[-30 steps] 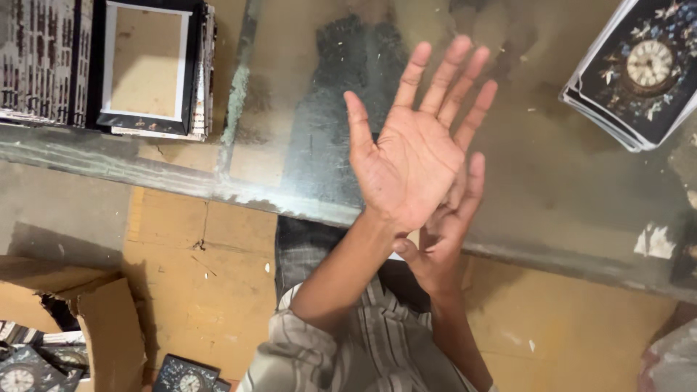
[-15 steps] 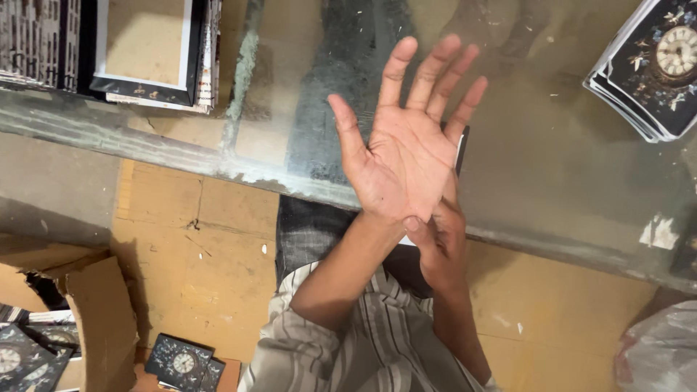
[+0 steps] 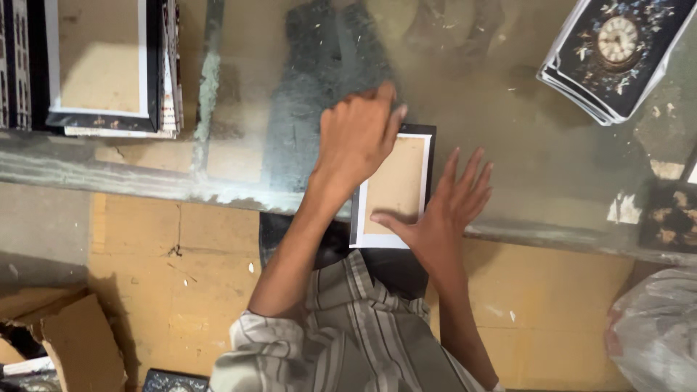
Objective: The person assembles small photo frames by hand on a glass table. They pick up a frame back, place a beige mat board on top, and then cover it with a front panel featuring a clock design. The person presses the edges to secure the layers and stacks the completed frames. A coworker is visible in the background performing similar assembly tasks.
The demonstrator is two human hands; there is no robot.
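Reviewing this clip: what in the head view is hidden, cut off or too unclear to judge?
- Frame on the glass table: its left side is covered by the left hand.
- Right hand: palm contact cannot be told.
- Clock-print stack: cut off by the top edge.
- Plastic bag: cut off by the right edge.

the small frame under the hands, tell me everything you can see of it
The frame is a flat rectangle: tan centre panel, white inner border, thin black outer edge. It lies flat on the dusty glass table, its near end sticking out past the table's edge. The left hand presses on its upper left corner, covering it; the right hand rests along its right side, thumb across the lower part of the panel.
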